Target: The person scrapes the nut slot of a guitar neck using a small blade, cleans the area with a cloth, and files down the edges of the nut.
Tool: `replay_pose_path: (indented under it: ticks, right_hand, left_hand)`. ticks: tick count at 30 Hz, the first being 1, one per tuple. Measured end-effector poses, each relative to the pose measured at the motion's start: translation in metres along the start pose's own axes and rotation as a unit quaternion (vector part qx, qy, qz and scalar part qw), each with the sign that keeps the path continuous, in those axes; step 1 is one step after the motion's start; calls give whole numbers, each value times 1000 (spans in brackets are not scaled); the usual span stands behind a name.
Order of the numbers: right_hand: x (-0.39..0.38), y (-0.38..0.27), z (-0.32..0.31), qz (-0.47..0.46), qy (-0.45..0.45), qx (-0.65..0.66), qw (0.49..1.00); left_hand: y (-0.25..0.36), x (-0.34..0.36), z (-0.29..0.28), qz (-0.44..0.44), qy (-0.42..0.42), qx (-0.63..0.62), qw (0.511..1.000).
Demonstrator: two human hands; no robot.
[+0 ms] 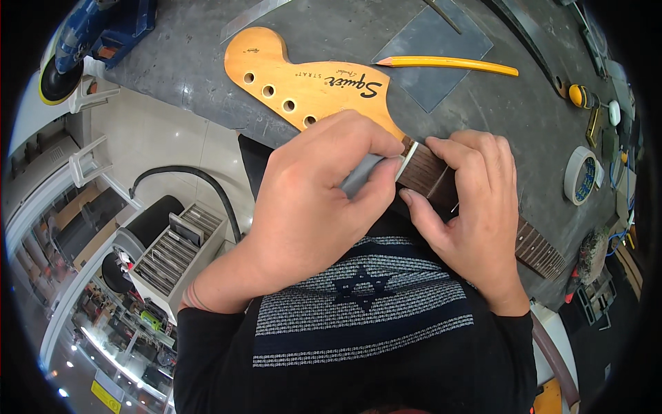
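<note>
An electric guitar neck lies aslant in front of me, its pale wooden headstock (pixel 272 61) at the upper left with a row of round tuner holes. The dark fretboard (pixel 541 250) runs to the lower right, partly under my right hand. My left hand (pixel 321 190) pinches a thin white guitar nut (pixel 408 161) between thumb and forefinger, at the joint of headstock and fretboard. My right hand (pixel 476 186) grips the neck just past the nut, fingers on the far edge and thumb on the near edge. The nut's underside is hidden.
A yellow pencil (pixel 455 63) lies across a dark square sheet (pixel 431 90) on the grey workbench (pixel 193 62). A tape roll (pixel 580 176) and a yellow-black tool (pixel 583 96) sit at the right. At the left are a blue tool (pixel 79 41) and a slotted tool rack (pixel 178 252).
</note>
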State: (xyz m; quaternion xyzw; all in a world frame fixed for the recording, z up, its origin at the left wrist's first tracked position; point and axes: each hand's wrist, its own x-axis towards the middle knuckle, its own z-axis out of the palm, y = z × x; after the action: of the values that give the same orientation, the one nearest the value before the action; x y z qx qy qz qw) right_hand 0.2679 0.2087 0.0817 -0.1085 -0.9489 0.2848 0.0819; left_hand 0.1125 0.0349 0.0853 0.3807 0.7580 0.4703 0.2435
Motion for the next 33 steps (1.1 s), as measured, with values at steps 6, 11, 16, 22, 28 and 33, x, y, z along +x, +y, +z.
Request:
replay_pose_path:
  ticks: [6,11,16,22,28,33]
  right_hand:
    - [0,0,0,1,-3,9,1000]
    - [1,0,-2,-1,-6,10,1000]
    - [1,1,-2,1,-8,15,1000]
    - [1,1,0,2,-9,15,1000]
    - [0,1,-2,1,-12,16,1000]
    - [1,1,-2,3,-14,19,1000]
  left_hand:
    - [7,8,6,-43,9,-23,999]
    - [7,6,3,-63,-22,-40,997]
    - [4,19,6,-31,-14,-44,998]
    - [5,21,8,-27,-11,-44,999]
    - [8,11,10,-64,-14,-51,997]
    - [6,16,10,-33,-16,-33,999]
